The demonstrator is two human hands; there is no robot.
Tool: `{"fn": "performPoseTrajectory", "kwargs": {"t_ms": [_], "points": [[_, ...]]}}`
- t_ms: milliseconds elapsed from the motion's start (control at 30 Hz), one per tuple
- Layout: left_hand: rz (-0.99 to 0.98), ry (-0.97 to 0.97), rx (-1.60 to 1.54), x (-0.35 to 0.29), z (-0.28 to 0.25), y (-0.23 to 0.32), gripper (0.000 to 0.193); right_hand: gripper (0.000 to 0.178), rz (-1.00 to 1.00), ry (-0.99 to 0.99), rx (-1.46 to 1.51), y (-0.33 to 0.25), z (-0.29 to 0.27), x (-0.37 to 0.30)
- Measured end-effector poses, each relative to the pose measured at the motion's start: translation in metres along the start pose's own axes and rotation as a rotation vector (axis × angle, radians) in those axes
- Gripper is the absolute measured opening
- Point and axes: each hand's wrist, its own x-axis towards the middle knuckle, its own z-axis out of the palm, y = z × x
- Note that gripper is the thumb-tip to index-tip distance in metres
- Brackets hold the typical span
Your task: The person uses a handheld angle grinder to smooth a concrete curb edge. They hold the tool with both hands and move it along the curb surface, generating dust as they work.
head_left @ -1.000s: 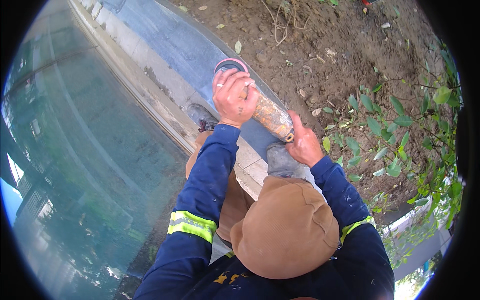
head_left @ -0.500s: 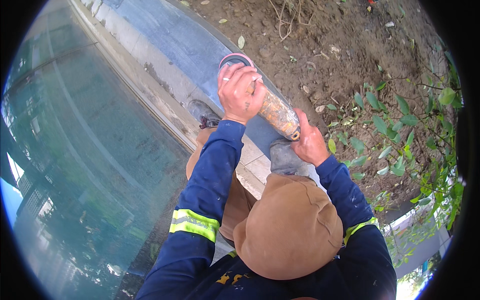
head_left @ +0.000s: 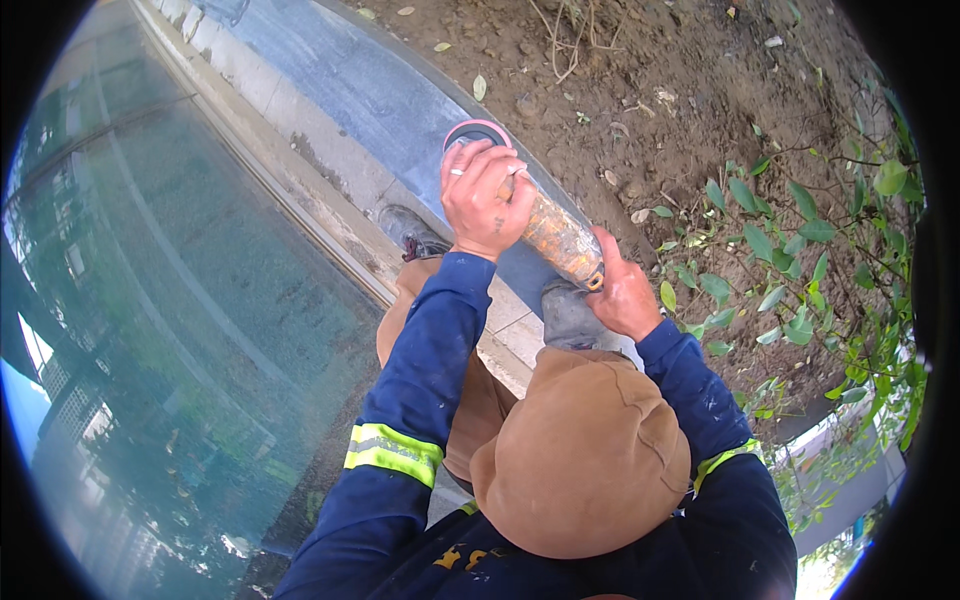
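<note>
My left hand (head_left: 485,200) is wrapped over the head of an angle grinder, fingers curled round its front. The grinder's worn, orange-stained body (head_left: 562,240) slants down to the right from that hand. At its front, a pink-rimmed disc (head_left: 478,127) lies against the grey-blue stone slab (head_left: 350,90); its underside is hidden. My right hand (head_left: 628,300) grips the rear end of the grinder, with some fingers out of sight beneath it.
A large reflective glass pane (head_left: 190,300) runs along the left, edged by a pale ledge (head_left: 260,150). Bare soil (head_left: 640,110) with dry twigs borders the slab on the right. Leafy branches (head_left: 810,240) reach in there. My boots (head_left: 408,228) stand near the slab.
The grinder and both hands have shifted slightly toward me and a little to the right along the slab. Both hands keep their hold.
</note>
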Motion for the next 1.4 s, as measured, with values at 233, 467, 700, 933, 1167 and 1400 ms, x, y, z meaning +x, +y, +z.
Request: {"fn": "performPoseTrajectory", "kwargs": {"t_ms": [233,467,700,933,1167,1400], "points": [[0.036,0.045,0.018,0.014,-0.003,-0.01,0.01,0.084,-0.04,0.011,-0.028,-0.009,0.0,0.016],[0.002,0.012,0.03,-0.004,-0.013,-0.008,0.008,0.081,-0.05,-0.003,0.014,-0.005,0.011,0.005],[0.006,-0.01,-0.013,0.0,-0.002,0.004,0.008,0.081,-0.016,0.028,0.01,0.002,0.003,-0.003],[0.033,0.008,0.019,0.016,-0.005,-0.004,0.007,0.08,-0.042,0.036,-0.008,-0.007,0.001,0.011],[-0.026,-0.011,0.069,-0.011,-0.011,-0.005,0.01,0.082,-0.027,-0.026,0.002,-0.008,0.007,0.002],[-0.056,-0.035,-0.009,-0.013,0.0,0.006,0.01,0.081,0.035,-0.046,-0.008,-0.001,-0.007,-0.009]]}}
